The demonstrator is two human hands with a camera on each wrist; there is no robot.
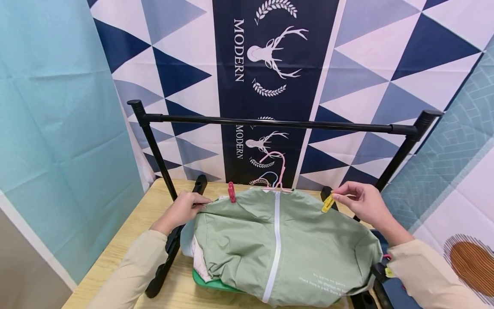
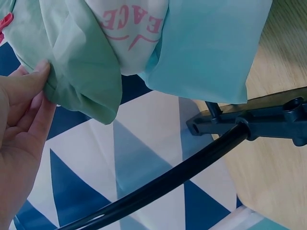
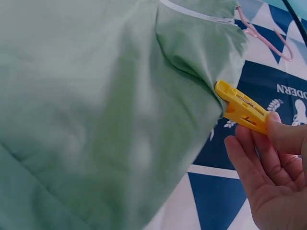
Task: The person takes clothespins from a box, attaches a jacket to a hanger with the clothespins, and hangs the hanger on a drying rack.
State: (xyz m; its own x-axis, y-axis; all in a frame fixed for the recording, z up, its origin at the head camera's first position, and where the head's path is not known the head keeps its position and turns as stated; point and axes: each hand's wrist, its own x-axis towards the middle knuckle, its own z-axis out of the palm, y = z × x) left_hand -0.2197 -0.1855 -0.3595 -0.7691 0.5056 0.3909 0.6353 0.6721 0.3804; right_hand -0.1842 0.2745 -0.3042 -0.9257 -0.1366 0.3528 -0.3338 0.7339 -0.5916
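Green jacket (image 1: 316,240), at lower centre of the head view, with white zip (image 1: 277,240) down its middle. At its upper edge, red clothespin (image 1: 231,192) left of the zip, yellow clothespin (image 1: 327,203) right of it. At right of frame, right hand (image 1: 360,201), pinching the yellow clothespin; at left, left hand (image 1: 185,208), thumb and fingers pinching the jacket's edge. Above the zip, pink hanger (image 1: 283,167); behind, across mid-frame, black rack (image 1: 270,123).

Your head camera is looking forward and down across the black rack (image 1: 247,122); your wrist cameras are facing your left hand (image 2: 21,136) and right hand (image 3: 273,179) close up — all three are sharing the green jacket (image 1: 239,236).
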